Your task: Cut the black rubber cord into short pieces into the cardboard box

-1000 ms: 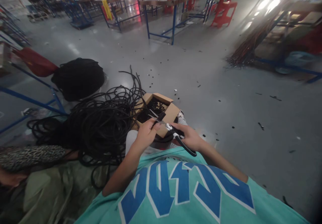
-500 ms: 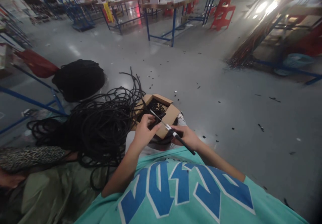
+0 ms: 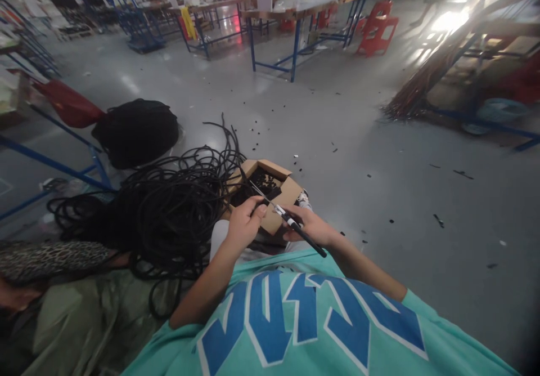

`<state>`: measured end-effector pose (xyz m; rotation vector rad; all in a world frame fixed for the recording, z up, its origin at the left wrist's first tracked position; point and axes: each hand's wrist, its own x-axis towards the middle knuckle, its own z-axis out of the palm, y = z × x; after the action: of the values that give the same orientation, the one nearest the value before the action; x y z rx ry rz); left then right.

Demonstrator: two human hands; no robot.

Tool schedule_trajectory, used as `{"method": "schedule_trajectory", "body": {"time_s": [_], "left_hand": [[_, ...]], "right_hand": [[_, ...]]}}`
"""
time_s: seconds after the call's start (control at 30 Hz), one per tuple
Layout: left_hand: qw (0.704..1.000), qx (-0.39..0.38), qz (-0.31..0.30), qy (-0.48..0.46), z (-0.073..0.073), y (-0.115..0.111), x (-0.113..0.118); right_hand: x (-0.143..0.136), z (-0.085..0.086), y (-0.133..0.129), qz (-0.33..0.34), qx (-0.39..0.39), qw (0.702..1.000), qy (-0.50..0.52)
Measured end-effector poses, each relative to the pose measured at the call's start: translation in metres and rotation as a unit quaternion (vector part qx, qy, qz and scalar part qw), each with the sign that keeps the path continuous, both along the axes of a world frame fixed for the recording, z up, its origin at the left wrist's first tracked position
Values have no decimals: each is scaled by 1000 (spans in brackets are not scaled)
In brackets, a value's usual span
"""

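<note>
My right hand (image 3: 310,227) holds a long-handled cutting tool (image 3: 301,232) with black grips and thin metal blades, which point up and left over an open cardboard box (image 3: 291,192). Close to the blades, my left hand (image 3: 248,220) has its thumb and fingers pinched together on a black cord, only partly visible. Small black pieces (image 3: 265,182) lie inside the box, which stands just beyond my knees. A large tangle of black cord (image 3: 169,213) spreads to the left of the box.
A round black bundle (image 3: 137,131) lies behind the tangle. At the left edge, a person's arm and patterned clothing (image 3: 54,260) show. Blue-legged tables (image 3: 295,47) and red stools (image 3: 377,30) stand farther back. Small black scraps dot the grey floor.
My left thumb and fingers have closed together near the blades. The tool and my right hand have shifted slightly left. The whole view has moved a little.
</note>
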<state>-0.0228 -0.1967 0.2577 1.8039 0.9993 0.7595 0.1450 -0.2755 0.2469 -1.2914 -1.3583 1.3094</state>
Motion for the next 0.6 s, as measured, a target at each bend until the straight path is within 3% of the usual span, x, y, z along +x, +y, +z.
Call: {"method": "schedule_trajectory", "body": {"time_s": [0.1, 0.2, 0.43, 0.6], "left_hand": [[989, -112, -7, -101, 0, -2, 1], [973, -169, -11, -157, -3, 0, 3], [961, -188, -30, -199, -15, 10, 5], [954, -218, -42, -199, -12, 16, 2]], "right_hand": [[1, -2, 0, 8, 11, 1000, -12], [1, -3, 2, -6, 16, 999, -29], [-6, -9, 9, -36, -18, 999, 13], [-8, -9, 11, -28, -91, 994, 56]]}}
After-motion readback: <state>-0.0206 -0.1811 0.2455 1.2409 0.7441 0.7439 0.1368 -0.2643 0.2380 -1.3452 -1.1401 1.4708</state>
